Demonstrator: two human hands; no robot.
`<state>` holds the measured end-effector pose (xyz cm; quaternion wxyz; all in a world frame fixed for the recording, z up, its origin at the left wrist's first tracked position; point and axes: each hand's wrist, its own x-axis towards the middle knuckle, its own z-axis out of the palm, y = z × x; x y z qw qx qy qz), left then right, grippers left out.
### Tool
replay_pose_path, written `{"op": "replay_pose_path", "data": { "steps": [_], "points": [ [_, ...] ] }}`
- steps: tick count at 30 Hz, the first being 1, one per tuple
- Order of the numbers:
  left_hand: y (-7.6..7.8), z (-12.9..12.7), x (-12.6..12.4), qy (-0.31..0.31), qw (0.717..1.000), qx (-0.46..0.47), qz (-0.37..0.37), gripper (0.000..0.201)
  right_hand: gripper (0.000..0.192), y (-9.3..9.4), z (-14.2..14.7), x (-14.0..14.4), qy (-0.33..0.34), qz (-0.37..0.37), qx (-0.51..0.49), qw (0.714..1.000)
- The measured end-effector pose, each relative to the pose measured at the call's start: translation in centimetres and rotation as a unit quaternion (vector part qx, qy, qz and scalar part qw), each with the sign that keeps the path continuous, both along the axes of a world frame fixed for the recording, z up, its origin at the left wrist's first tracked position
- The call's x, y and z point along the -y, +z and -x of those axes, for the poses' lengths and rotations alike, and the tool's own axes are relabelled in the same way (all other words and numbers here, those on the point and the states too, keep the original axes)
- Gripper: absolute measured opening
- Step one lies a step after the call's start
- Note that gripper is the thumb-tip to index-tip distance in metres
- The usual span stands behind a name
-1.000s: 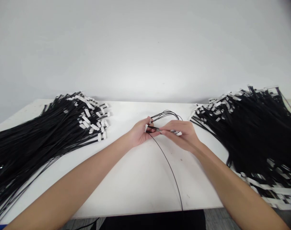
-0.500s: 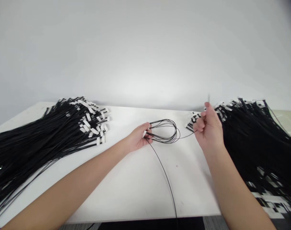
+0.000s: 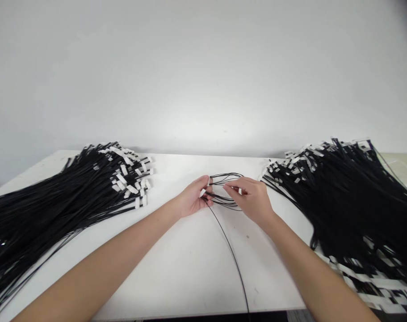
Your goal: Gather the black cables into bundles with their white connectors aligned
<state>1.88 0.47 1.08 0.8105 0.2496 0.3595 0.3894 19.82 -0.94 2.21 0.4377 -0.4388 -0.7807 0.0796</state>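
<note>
While pinching the near side of the cable coil (image 3: 227, 190) between thumb and fingers, left hand (image 3: 193, 200) closed on the gathered loops, resting near the middle of the white table (image 3: 176, 259). Right hand (image 3: 253, 200) now back at the coil, fingertips (image 3: 230, 187) drawn together on the upper strands; 0.5 s ago raised and well apart to the right, near the right-hand heap, trailing a loose strand. Judged from that return: 1 more turn probably laid onto the coil, winding well along but not finished, since a free tail (image 3: 232, 255) runs from under the left hand toward the near table edge.

Coil lying flat on the table, between the 2 hands, a squashed oval of several thin black loops. Long axis roughly left to right, closed bend pointing right, partly hidden behind the right hand; pinched end pointing left. Tail curving away from that pinched end, toward the viewer and slightly right.

To the left, a big pile of black cables (image 3: 56, 201) with white tags fanned toward the centre; to the right, a second heap of tagged cables (image 3: 350, 201), just beside the right wrist but not touching the coil. Plain pale wall (image 3: 203, 67) behind.
</note>
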Motion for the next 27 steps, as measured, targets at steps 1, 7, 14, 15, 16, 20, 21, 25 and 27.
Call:
{"op": "replay_pose_path", "data": {
  "steps": [1, 7, 14, 15, 16, 20, 21, 25, 27],
  "points": [
    [0.0, 0.0, 0.0, 0.001, 1.000, -0.003, -0.001, 0.022, 0.012, -0.1, 0.1, 0.0, 0.002, -0.001, 0.008, 1.000],
    [-0.1, 0.0, 0.1, 0.000, 1.000, -0.010, 0.000, 0.024, 0.014, -0.7, 0.5, 0.3, -0.011, 0.010, 0.032, 0.999],
    [-0.2, -0.1, 0.0, -0.004, 1.000, -0.017, -0.010, 0.022, 0.014, -0.7, 0.4, 0.2, -0.015, 0.024, 0.039, 0.999],
    [-0.2, -0.2, 0.0, -0.004, 1.000, -0.019, -0.013, 0.023, 0.013, -0.7, 0.5, 0.2, -0.014, 0.026, 0.040, 0.999],
    [-0.2, -0.2, 0.0, -0.005, 1.000, -0.022, -0.016, 0.023, 0.013, -0.7, 0.5, 0.2, -0.013, 0.027, 0.041, 0.999],
    [-0.2, -0.3, 0.0, -0.010, 0.999, -0.033, -0.030, 0.025, 0.013, -0.9, 0.8, 0.3, -0.009, 0.011, 0.055, 0.998],
    [-0.2, -0.3, 0.1, -0.012, 0.999, -0.033, -0.032, 0.025, 0.013, -1.0, 0.9, 0.4, -0.010, 0.005, 0.058, 0.998],
    [-0.1, -0.4, 0.1, -0.013, 0.999, -0.025, -0.038, 0.024, 0.015, -1.3, 1.1, 0.5, -0.013, -0.019, 0.068, 0.997],
    [0.0, -0.4, 0.2, -0.013, 0.999, -0.022, -0.039, 0.023, 0.017, -1.4, 1.2, 0.6, -0.014, -0.022, 0.073, 0.997]
  ]
}}
